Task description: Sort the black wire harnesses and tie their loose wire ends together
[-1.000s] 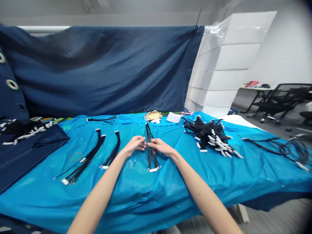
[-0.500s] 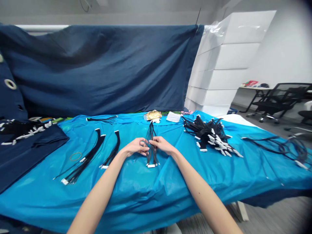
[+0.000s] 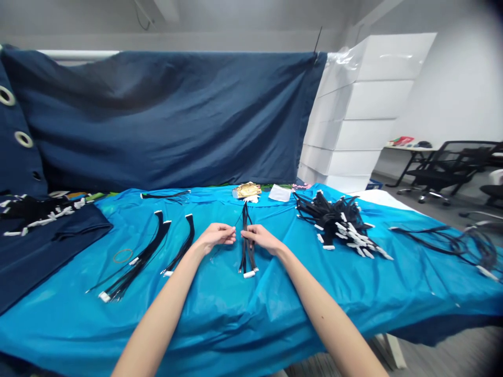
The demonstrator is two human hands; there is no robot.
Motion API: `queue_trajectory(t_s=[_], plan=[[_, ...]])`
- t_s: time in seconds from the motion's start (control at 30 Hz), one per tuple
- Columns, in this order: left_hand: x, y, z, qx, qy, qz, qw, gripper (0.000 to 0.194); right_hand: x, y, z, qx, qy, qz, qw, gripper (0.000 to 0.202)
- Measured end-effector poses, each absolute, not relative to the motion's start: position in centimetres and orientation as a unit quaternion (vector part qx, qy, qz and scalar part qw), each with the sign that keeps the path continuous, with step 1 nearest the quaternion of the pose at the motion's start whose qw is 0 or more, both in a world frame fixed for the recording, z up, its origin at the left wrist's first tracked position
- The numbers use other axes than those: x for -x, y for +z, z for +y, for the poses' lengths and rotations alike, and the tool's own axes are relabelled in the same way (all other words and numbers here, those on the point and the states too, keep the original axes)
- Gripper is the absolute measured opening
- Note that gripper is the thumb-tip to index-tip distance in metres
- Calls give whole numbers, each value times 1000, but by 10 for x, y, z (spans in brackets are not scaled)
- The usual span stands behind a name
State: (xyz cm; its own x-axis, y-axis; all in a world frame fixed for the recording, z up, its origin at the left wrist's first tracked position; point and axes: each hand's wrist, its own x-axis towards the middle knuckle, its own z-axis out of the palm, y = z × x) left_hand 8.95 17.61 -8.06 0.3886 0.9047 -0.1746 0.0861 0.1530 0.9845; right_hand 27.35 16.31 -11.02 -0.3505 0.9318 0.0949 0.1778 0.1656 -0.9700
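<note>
A black wire harness (image 3: 246, 259) lies upright in front of me on the blue sheet. Its white connector (image 3: 249, 274) points towards me and loose wire ends with small metal tips fan out beside it. My right hand (image 3: 260, 237) pinches the bundle of wires at mid-length. Just to the left, my left hand (image 3: 218, 234) is closed, fingertips together on a single thin black wire that runs off from the top of the harness. Further left lie a short harness (image 3: 187, 240) and a pair of overlapping harnesses (image 3: 147, 251), with white connectors.
A blue plastic sheet (image 3: 228, 324) covers the table. A heap of harnesses (image 3: 334, 220) lies at right, with loose black cables (image 3: 444, 238) beyond. A rubber band (image 3: 123, 255), a gold wrapper (image 3: 247, 190) and white paper (image 3: 280, 193) also lie here. White boxes (image 3: 373, 99) stand behind.
My left hand has drawn slightly left, away from the bundle, with a thin wire separated out. The remaining wires are gathered closer together at my right hand. The camera view has tilted up a little.
</note>
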Motion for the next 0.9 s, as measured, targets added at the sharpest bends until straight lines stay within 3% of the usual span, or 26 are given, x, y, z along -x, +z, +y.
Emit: queue_trajectory(t_s=[0.23,0.5,0.9], plan=[[-95,-90,177,-523,279,343,729,34,-271,-106,158,384,516,-659,390,47],[-100,-91,176,-496,292,302,760,23,-269,-107,159,362,549,-631,411,50],[-102,-96,176,-483,253,323,773,25,-270,-103,156,358,547,-623,429,48]])
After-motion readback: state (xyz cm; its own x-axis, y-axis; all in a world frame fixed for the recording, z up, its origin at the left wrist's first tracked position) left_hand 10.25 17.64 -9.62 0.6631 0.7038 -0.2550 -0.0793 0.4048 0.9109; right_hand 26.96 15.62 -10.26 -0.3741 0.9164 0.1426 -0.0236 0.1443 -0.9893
